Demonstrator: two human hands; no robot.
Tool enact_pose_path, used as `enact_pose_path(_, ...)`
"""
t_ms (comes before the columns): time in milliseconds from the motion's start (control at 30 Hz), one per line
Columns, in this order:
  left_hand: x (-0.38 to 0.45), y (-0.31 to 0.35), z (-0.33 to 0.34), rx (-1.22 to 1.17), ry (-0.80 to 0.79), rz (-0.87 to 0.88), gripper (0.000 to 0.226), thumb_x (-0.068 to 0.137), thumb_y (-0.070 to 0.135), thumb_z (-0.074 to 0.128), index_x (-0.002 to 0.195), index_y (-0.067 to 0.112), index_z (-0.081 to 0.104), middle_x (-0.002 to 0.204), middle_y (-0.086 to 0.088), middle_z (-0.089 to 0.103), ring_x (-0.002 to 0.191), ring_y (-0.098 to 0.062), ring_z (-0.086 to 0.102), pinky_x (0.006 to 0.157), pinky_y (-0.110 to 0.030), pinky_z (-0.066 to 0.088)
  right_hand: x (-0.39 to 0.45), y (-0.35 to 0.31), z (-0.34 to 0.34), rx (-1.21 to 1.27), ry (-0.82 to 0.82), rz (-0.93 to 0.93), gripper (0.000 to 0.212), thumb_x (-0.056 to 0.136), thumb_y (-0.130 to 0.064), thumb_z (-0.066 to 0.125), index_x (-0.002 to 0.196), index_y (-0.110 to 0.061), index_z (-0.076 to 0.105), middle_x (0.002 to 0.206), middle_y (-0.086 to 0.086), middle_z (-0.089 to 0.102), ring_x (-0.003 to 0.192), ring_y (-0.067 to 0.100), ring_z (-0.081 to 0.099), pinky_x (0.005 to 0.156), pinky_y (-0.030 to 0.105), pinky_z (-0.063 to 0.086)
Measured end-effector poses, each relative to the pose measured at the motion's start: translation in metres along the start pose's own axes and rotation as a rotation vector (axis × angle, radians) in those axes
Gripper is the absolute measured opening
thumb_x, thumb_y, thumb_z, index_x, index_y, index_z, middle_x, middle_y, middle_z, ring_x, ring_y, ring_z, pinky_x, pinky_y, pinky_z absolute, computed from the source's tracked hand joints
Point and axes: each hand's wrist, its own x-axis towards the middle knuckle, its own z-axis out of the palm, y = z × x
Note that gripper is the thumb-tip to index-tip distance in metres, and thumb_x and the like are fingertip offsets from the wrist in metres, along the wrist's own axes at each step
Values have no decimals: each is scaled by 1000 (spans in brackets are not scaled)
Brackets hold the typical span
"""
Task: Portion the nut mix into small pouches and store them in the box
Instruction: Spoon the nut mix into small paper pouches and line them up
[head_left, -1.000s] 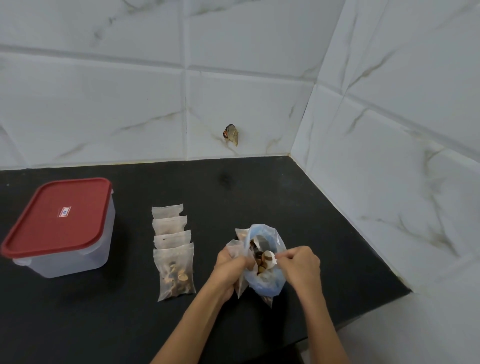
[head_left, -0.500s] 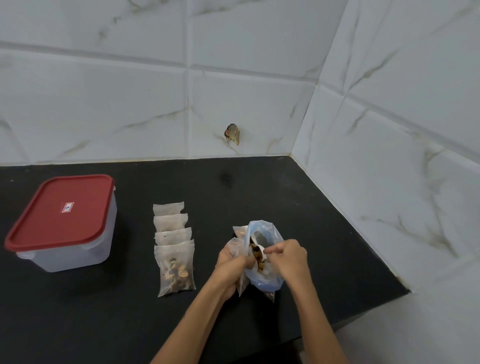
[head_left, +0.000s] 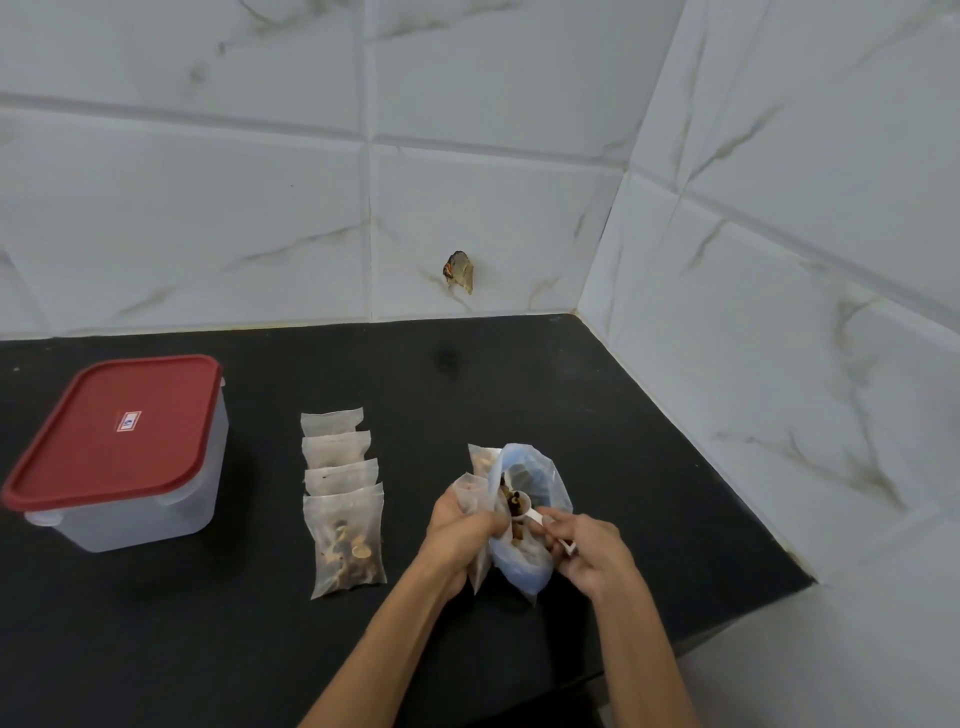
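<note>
My left hand (head_left: 462, 525) grips the rim of the blue bag (head_left: 524, 561) together with an open pouch (head_left: 470, 493), fingers curled round both. The pouch mouth stands just left of the bag mouth, touching it. My right hand (head_left: 587, 551) pinches the handle of a white spoon (head_left: 524, 506). The spoon bowl carries nuts and sits over the bag mouth, just beside the pouch. Another pouch (head_left: 480, 457) shows behind the bag, on the far side of my left hand; I cannot tell its fill level.

Status, judged from the present layout:

1. Four pouches (head_left: 340, 499) lie in an overlapping row on the desk (head_left: 597, 415), well to the left of my left hand. The nearest one plainly holds nuts. The three behind it are mostly covered; their contents are hard to read.
2. The pouch in my left hand is in filling. I cannot see how much it holds.
3. The bag retains some nut mix, so further portions are likely.
4. The box (head_left: 130, 467) stands farther left, beyond the row, well apart from both hands. Its red lid (head_left: 114, 426) is on. No pouch is visible inside it through the wall.

Remaining work: tip the spoon into the pouch, finish and close it, portion the rest, take off the lid, load all pouches, close the box. I judge the portioning stage partly done and storage not yet begun.
</note>
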Motion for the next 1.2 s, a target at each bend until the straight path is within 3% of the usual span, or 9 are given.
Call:
enact_pose_path(333,-3,-4,-8,50,43,-35,50,75,-8,67,119,10,52,107,-10,65,93,-20,68,66,-28,55,0,-4,-12,141,-54,73,22,87,9,52,102,4,68,101,19,64,64,12,51,55,20,44)
enact_pose_path(467,-10,6,-7,462,237,290,48,66,16,82,102,20,51,101,1,58,90,-10,58,69,-23,50,-13,-5,-19,179,-28,18,21,86,9,55,102,6,67,95,19,68,68,12,53,60,21,42)
enact_pose_path(600,-21,20,6,687,331,573,44,68,22,79,95,25,45,92,10,49,86,-6,52,72,-20,47,-40,-16,-18,158,-7,-89,18,84,9,57,96,4,69,94,17,68,70,13,53,64,23,44)
enact_pose_path(767,-20,25,24,825,326,622,33,78,27,70,97,26,43,91,10,51,86,-7,53,72,-20,47,-77,-40,-10,112,-17,-305,17,87,5,57,91,-3,71,89,15,71,73,14,57,66,24,47)
enact_pose_path(867,-20,28,31,823,298,591,35,78,30,72,95,27,41,88,10,52,81,-7,56,65,-18,48,-94,-46,-1,-66,-14,-456,19,86,3,60,93,-9,74,87,11,73,75,14,59,68,24,50)
enact_pose_path(967,-24,31,36,751,281,575,33,80,33,71,89,28,39,82,9,54,73,-6,55,57,-17,42,-101,-42,7,-379,115,-640,20,86,-4,65,97,-18,74,90,-2,72,82,6,62,75,21,52)
enact_pose_path(1067,-23,33,36,700,265,567,36,77,35,72,89,26,40,83,8,56,73,-6,56,56,-20,42,-103,-37,13,-614,182,-812,21,86,-8,66,97,-23,74,85,-16,67,80,-5,60,71,7,46)
enact_pose_path(1133,-22,32,36,675,249,561,39,74,34,74,93,24,41,86,9,57,77,-7,58,61,-26,50,-102,-35,15,-769,204,-869,23,88,-7,64,102,-22,74,89,-12,69,80,-2,61,67,3,45)
enact_pose_path(1200,-21,32,35,635,228,552,39,74,27,74,96,22,41,89,8,59,81,-9,60,67,-31,56,-102,-35,18,-918,224,-893,24,89,-8,62,107,-19,73,101,-2,72,91,9,64,78,10,48)
